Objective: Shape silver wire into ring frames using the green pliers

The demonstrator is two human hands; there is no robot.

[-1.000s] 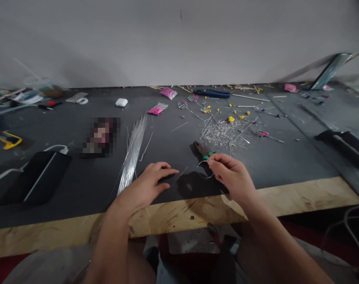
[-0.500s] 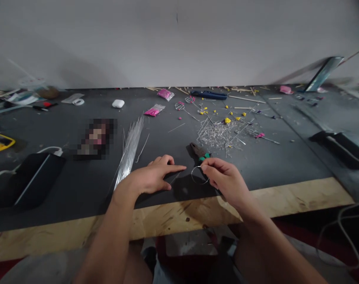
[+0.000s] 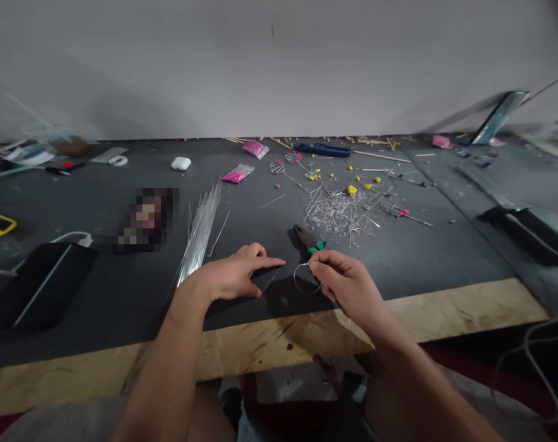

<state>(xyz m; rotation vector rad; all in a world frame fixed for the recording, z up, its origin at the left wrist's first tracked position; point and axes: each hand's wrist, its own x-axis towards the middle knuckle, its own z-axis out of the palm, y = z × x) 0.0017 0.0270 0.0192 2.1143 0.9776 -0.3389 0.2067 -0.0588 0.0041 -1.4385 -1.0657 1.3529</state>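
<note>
My right hand (image 3: 345, 276) pinches a thin wire ring (image 3: 295, 283) between thumb and fingertips, holding it near the table's front edge. Beneath and behind that hand lie pliers (image 3: 305, 236) with dark jaws and green grips, their handles mostly covered. To the left, my left hand (image 3: 242, 273) rests low on the dark tabletop, index finger stretched out and thumb apart from it. A short straight piece of wire (image 3: 272, 280) lies between that thumb and index finger. Beside the left wrist is a bundle of straight wires (image 3: 200, 230), next to one twisted wire (image 3: 219, 233).
A heap of cut wire bits (image 3: 338, 209) with yellow lumps (image 3: 352, 189) lies beyond the pliers. Farther back are pink packets (image 3: 238, 174), a dark blue cutter (image 3: 323, 149) and a white case (image 3: 181, 163). A black device (image 3: 39, 285) with a cable sits left.
The view has shifted slightly. My right hand and the wire ring have come a touch left and lower; my left hand keeps nearly the same pose.
</note>
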